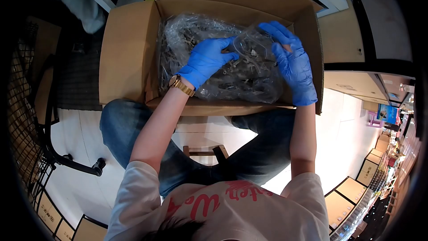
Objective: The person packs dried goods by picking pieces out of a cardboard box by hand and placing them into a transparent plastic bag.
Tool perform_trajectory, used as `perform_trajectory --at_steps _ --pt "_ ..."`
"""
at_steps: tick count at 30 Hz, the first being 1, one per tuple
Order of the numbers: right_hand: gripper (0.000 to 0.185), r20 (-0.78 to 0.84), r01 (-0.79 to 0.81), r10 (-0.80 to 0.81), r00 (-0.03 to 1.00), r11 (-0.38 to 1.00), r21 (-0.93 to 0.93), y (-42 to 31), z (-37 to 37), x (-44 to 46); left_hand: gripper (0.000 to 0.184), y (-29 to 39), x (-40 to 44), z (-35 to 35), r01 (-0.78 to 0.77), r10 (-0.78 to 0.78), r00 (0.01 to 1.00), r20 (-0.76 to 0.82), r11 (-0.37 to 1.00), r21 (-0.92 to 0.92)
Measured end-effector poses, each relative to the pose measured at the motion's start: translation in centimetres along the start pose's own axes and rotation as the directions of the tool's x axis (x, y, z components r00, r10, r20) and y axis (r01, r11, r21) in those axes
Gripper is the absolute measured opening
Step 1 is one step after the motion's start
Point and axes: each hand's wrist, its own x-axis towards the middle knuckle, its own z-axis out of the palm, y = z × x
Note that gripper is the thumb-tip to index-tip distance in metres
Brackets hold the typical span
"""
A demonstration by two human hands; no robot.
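An open cardboard box (127,53) stands in front of me, its flaps folded out. Inside lies a clear plastic bag (196,24) holding many small greyish pieces. My left hand (207,60), in a blue glove, pinches the plastic near the middle of the bag, thumb and forefinger close together. My right hand (292,62), also gloved in blue, is at the right side of the bag with its fingers curved and apart, beside a raised part of the clear plastic. Whether its fingertips hold any of the film is hard to make out.
A wheeled chair base (71,163) and a wire mesh basket (22,107) are at the left. Another person's leg (80,6) shows at the upper left. Below the box is a small wooden stool (200,153). Cartons (352,189) line the right side.
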Motion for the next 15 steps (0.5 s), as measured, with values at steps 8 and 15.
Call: perform_trajectory --at_steps 8,15 --pt "0.043 -0.078 0.008 -0.011 0.997 0.999 -0.037 0.6 0.2 -0.4 0.039 -0.3 0.1 -0.2 -0.009 0.01 1.0 -0.017 0.999 0.032" --pt "0.026 0.282 -0.269 0.311 0.908 0.947 -0.179 9.6 2.9 -0.9 0.043 0.3 0.2 -1.8 0.118 -0.115 0.985 -0.131 0.993 0.013"
